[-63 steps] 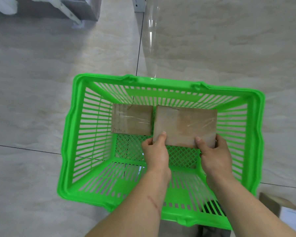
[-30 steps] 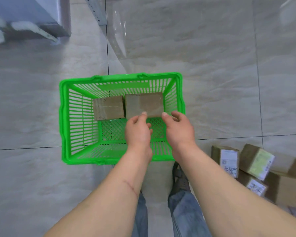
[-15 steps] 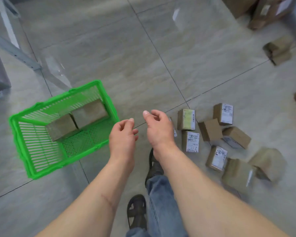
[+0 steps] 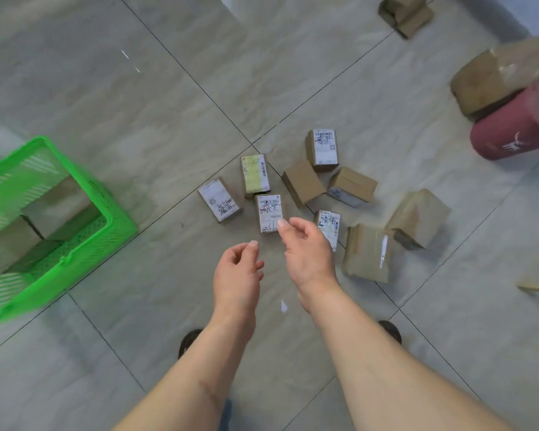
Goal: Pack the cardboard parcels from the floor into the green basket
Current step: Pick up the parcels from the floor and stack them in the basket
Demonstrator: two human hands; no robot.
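Parcels number only two in the green basket at left, about nine more lie on the floor mid-frame, and both hands, left and right, hover loosely curled, empty.

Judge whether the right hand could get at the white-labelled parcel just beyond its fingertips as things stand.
Probably yes. The right hand is empty, fingers loosely curled, and the parcel lies label up with nothing on top. Neighbouring parcels lie close, but with gaps around it.
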